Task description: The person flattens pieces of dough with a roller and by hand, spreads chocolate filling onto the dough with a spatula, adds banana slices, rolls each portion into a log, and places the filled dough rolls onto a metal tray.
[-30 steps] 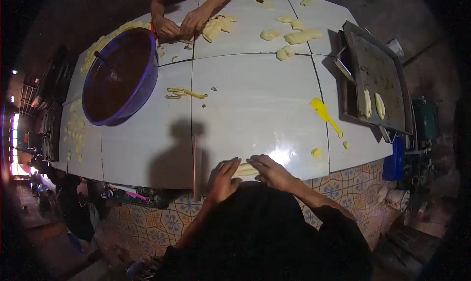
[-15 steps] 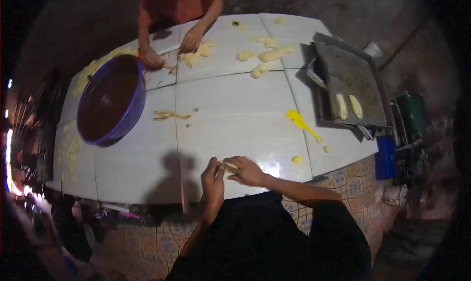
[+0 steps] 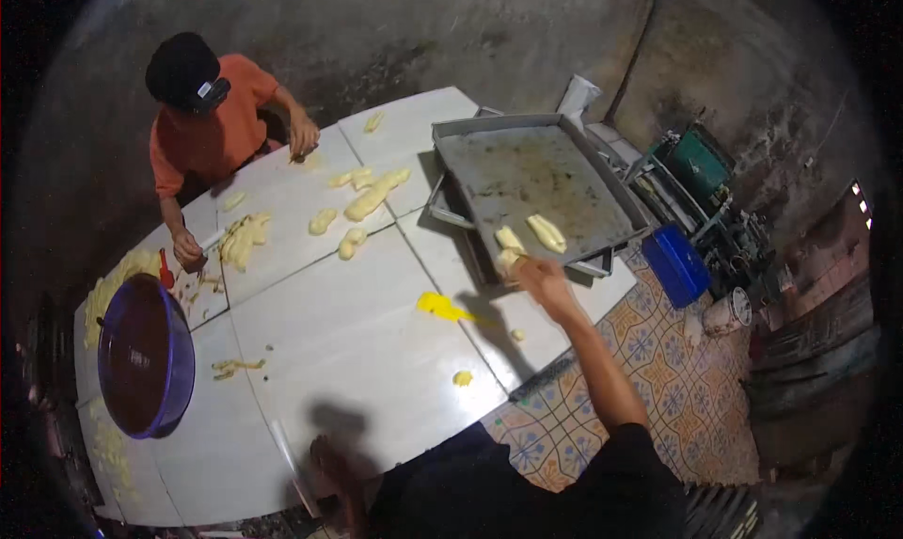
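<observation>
My right hand [image 3: 544,283] reaches over the near left corner of a metal baking tray [image 3: 536,177]. Its fingers are closed on a pale dough roll [image 3: 509,261] at the tray's edge, partly covered by them. Two more dough rolls lie on the tray: one just beyond my fingertips, the other, a plump roll [image 3: 546,233], to its right. My left hand [image 3: 329,459] is low over the table's front edge, dark in shadow, and its fingers do not show clearly. A yellow plastic scraper [image 3: 440,306] lies left of my right hand, near small dough bits [image 3: 462,378].
A purple basin [image 3: 179,370] stands at the left. Across the white table [image 3: 329,341], a person in an orange shirt [image 3: 212,134] has both hands by dough pieces [image 3: 246,240]. More dough lumps [image 3: 376,193] lie mid-table. A blue crate [image 3: 675,264] sits beyond the right edge.
My hands, together at the table's front edge before, are now apart. The right one has moved to the tray with a dough roll. My view has swung right.
</observation>
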`<state>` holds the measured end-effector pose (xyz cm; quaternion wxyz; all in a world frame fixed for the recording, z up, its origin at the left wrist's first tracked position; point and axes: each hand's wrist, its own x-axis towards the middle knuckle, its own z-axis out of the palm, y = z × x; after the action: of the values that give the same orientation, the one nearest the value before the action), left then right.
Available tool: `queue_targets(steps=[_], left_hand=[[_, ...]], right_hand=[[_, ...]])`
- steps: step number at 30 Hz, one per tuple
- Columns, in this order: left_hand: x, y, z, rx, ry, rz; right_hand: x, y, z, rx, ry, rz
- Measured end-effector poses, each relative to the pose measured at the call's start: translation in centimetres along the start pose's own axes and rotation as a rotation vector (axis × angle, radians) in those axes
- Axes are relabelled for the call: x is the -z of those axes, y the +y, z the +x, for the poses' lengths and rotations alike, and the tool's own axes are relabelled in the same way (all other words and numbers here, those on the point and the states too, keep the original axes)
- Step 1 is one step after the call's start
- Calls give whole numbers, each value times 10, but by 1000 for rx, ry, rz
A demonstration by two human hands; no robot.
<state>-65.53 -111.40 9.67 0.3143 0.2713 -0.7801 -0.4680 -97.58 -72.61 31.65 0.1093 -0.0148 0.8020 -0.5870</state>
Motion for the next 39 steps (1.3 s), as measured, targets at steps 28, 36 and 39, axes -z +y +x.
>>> queue_targets(steps=[28, 36, 39], left_hand=[[82, 13, 49, -108, -55, 639], [94, 0, 59, -145, -184, 764], [111, 5, 69, -134, -98, 687]], right_hand=[[-131, 166, -147, 539, -139, -911], [-308, 107, -104, 750, -341, -884], [-389, 71, -103, 785, -589, -1050]])
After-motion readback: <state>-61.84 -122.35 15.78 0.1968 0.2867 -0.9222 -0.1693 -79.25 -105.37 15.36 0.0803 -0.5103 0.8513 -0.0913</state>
